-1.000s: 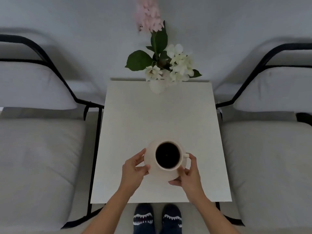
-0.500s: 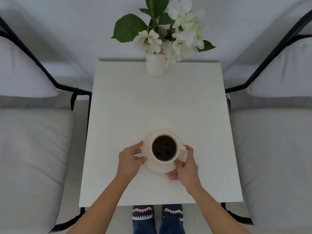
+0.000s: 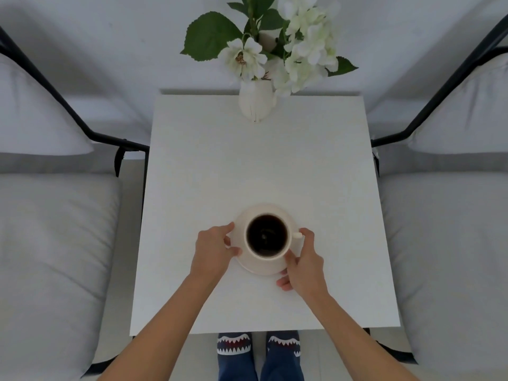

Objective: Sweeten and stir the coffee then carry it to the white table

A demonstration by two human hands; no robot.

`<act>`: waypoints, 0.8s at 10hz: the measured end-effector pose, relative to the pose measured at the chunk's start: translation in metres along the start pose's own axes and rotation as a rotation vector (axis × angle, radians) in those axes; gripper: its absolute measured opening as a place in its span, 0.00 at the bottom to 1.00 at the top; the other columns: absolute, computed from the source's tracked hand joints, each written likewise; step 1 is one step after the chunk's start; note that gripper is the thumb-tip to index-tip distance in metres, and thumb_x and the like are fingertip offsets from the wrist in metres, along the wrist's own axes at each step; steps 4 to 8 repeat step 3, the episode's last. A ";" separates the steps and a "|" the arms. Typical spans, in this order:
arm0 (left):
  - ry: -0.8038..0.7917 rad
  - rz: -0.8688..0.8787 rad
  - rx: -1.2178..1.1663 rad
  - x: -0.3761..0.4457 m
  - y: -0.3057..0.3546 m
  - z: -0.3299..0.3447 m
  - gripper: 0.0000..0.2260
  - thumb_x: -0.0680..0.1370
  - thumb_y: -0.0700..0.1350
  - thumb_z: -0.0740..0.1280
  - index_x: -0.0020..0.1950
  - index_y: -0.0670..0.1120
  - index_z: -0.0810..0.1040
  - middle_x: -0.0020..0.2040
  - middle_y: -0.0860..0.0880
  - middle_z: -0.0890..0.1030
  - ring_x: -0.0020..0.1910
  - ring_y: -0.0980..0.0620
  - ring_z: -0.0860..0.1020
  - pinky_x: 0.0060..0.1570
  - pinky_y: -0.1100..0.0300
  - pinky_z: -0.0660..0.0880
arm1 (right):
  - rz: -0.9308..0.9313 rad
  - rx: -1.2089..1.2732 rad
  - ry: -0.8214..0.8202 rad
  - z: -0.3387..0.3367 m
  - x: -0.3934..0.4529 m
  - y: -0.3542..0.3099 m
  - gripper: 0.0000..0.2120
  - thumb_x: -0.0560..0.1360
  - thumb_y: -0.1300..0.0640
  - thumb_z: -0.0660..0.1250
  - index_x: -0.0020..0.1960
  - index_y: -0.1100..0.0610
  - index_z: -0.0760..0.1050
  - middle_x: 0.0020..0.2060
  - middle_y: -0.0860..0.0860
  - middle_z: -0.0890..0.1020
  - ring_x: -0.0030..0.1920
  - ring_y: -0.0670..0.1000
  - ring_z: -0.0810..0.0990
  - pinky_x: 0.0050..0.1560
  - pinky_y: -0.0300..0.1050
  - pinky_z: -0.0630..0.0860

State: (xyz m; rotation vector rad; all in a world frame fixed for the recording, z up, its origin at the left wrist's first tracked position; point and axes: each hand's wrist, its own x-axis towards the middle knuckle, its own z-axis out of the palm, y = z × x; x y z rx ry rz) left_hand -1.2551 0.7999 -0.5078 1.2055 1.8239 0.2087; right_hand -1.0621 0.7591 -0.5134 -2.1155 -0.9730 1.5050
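A cream cup of black coffee [image 3: 266,235] stands on a matching saucer [image 3: 259,266] over the near half of the white table [image 3: 261,166]. My left hand [image 3: 213,250] grips the saucer's left rim between thumb and fingers. On the right rim, beside the cup's small handle, my right hand [image 3: 303,261] holds the saucer with its fingers curled under the edge. Whether the saucer rests on the tabletop or hangs just above it cannot be told.
A white vase of white flowers and green leaves [image 3: 257,101] stands at the table's far edge. Grey cushioned chairs with black frames flank the table, one on the left [image 3: 55,229] and one on the right [image 3: 445,229]. My slippered feet [image 3: 258,347] are at the near edge.
The view has closed in on the table and tilted down. Cup and saucer have moved a little farther onto the table, still held by both hands.
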 end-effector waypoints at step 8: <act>0.224 0.075 0.186 -0.011 0.004 -0.005 0.23 0.77 0.49 0.71 0.72 0.54 0.73 0.56 0.52 0.79 0.52 0.51 0.80 0.48 0.58 0.74 | 0.061 -0.218 -0.053 -0.030 -0.006 -0.007 0.25 0.81 0.56 0.64 0.74 0.48 0.58 0.43 0.61 0.82 0.30 0.54 0.81 0.29 0.47 0.81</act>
